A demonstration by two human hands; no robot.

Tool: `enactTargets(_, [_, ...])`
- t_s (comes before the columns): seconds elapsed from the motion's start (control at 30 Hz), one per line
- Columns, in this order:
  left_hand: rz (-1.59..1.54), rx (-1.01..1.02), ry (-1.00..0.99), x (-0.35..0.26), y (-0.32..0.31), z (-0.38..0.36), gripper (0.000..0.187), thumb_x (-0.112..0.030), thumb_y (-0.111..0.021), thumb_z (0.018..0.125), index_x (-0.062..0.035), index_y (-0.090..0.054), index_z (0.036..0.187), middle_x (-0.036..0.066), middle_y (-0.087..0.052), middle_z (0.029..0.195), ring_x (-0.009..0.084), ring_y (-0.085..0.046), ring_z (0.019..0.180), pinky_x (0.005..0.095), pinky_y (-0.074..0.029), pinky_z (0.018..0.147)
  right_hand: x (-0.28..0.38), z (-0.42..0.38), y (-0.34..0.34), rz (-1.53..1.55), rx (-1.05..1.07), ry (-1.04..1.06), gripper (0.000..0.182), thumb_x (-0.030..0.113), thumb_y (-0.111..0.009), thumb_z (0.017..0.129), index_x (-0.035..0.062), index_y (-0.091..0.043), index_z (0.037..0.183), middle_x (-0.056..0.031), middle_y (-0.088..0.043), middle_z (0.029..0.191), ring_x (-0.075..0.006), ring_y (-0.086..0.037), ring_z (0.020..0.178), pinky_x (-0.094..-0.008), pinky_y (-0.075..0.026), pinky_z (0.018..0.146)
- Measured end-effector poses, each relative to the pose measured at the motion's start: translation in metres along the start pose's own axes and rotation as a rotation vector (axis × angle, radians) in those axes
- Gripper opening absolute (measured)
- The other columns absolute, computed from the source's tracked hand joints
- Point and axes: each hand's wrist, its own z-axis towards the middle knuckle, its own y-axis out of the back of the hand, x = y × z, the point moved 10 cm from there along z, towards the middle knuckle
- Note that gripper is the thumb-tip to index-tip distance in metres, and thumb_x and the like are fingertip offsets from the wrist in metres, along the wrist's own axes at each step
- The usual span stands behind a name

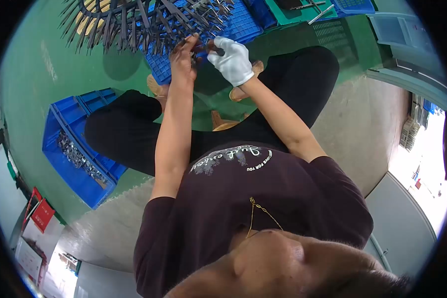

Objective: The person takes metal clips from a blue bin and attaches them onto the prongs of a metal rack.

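My left hand (184, 57) is bare, its fingers bent inward near the front edge of a rack of dark, spiky metal pieces (149, 25). Just to its right is my right hand (232, 60), in a white glove with dark fingertips showing. The fingers of both hands are pinched toward each other at a small dark part between them, too small to make out. Beneath and behind the hands lies a blue plastic grid crate (159, 67). Small metal parts are heaped beyond the fingertips.
A blue bin (69, 171) with small metal pieces stands on the green floor at left. Behind on the right are a green tray (283, 17) with metal rods and a blue basket (355, 6). My bent knees flank the work area.
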Motion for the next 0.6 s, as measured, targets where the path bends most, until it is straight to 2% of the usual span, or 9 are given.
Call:
enactTargets(0.03, [0.004, -0.016, -0.016, -0.002, 0.000, 0.000, 0.030, -0.024, -0.081, 0.076, -0.0089, -0.068, 0.099, 0.001, -0.067, 0.087, 0.0148, -0.063, 0.074, 0.0297, -0.043, 0.057, 0.001, 0.002, -0.002, -0.021, 0.017, -0.022, 0.022, 0.012, -0.072, 0.075, 0.0018, -0.070, 0.094, -0.0143, -0.071, 0.089, -0.0284, -0.070, 0.081, -0.0342, -0.054, 0.074])
enactTargets(0.23, [-0.006, -0.077, -0.120, 0.000, 0.010, 0.012, 0.022, -0.021, -0.083, 0.072, -0.0092, -0.070, 0.086, 0.001, -0.067, 0.085, 0.0129, -0.061, 0.077, 0.0287, -0.041, 0.060, -0.008, 0.002, -0.010, 0.006, 0.011, -0.080, 0.015, 0.008, -0.070, 0.077, 0.0002, -0.071, 0.091, -0.0143, -0.071, 0.087, -0.0280, -0.070, 0.081, -0.0337, -0.054, 0.076])
enactTargets(0.33, [-0.066, -0.038, -0.192, 0.000, 0.008, 0.019, 0.017, -0.015, -0.080, 0.076, -0.0126, -0.068, 0.089, -0.001, -0.067, 0.088, 0.0121, -0.060, 0.081, 0.0299, -0.042, 0.063, -0.009, 0.003, -0.009, 0.030, -0.008, -0.096, 0.012, 0.007, -0.070, 0.078, 0.0002, -0.071, 0.088, -0.0144, -0.071, 0.087, -0.0279, -0.070, 0.080, -0.0332, -0.054, 0.075])
enactTargets(0.43, [-0.046, -0.079, -0.125, 0.003, 0.009, 0.017, 0.018, -0.013, -0.079, 0.075, -0.0122, -0.068, 0.089, 0.000, -0.067, 0.088, 0.0123, -0.060, 0.081, 0.0300, -0.041, 0.065, -0.009, 0.004, -0.011, 0.048, -0.014, -0.075, 0.012, 0.006, -0.071, 0.078, 0.0000, -0.071, 0.088, -0.0148, -0.070, 0.086, -0.0279, -0.069, 0.079, -0.0327, -0.054, 0.074])
enactTargets(0.53, [-0.071, -0.057, -0.186, -0.003, 0.004, 0.013, 0.018, -0.012, -0.079, 0.075, -0.0122, -0.068, 0.089, -0.001, -0.066, 0.088, 0.0124, -0.060, 0.082, 0.0299, -0.041, 0.065, -0.004, 0.006, -0.009, 0.022, -0.028, -0.040, 0.012, 0.005, -0.071, 0.077, -0.0001, -0.071, 0.088, -0.0151, -0.070, 0.085, -0.0281, -0.069, 0.078, -0.0328, -0.054, 0.073])
enactTargets(0.6, [-0.089, -0.073, -0.196, -0.006, 0.005, 0.012, 0.016, -0.010, -0.080, 0.073, -0.0085, -0.069, 0.084, 0.000, -0.066, 0.084, 0.0126, -0.060, 0.079, 0.0298, -0.045, 0.067, 0.000, 0.006, -0.008, 0.032, -0.042, -0.021, 0.012, 0.005, -0.071, 0.076, 0.0001, -0.071, 0.088, -0.0151, -0.069, 0.084, -0.0285, -0.069, 0.078, -0.0330, -0.054, 0.073])
